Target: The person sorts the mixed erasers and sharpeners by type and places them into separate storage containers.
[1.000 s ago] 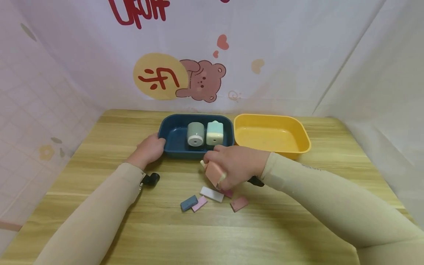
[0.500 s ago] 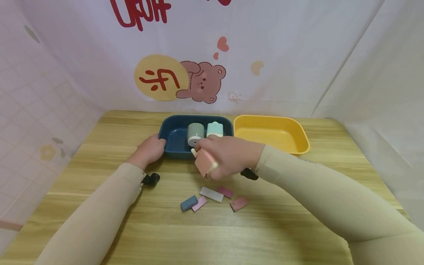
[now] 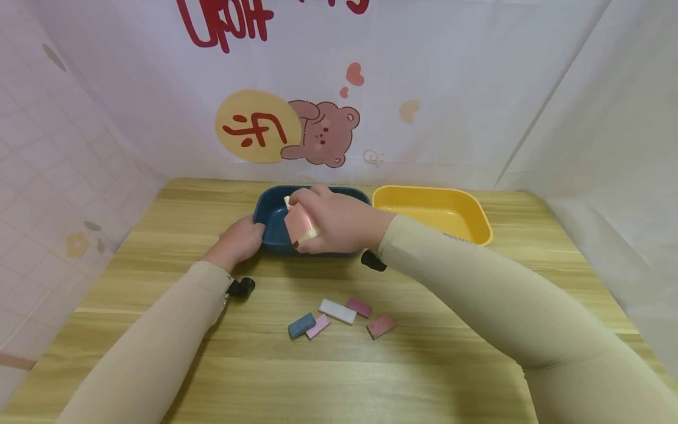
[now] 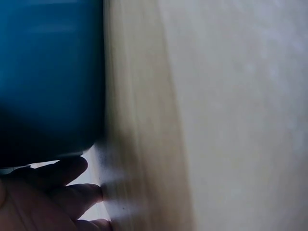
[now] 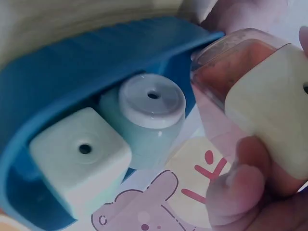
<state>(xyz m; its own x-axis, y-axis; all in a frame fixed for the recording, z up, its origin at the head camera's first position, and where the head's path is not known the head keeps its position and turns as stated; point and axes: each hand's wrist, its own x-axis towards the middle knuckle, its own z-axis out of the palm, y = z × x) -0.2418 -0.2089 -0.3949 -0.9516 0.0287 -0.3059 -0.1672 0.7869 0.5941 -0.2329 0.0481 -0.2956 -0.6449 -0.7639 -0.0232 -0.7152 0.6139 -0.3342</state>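
Right hand [image 3: 339, 227] moved over blue tray [image 3: 267, 215], fingers gripping pink-and-cream sharpener [image 3: 298, 222]; left hand [image 3: 241, 238] fingers relaxed against tray.

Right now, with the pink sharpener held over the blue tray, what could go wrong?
1. The dark blue plastic tray already holds a round grey-green sharpener and a square mint sharpener side by side; the pink and cream block-shaped sharpener in the right hand could knock them on the way down.
2. The left hand only touches the tray's left edge, so a bump might slide it.
3. The right hand hides the tray's free space in the head view.
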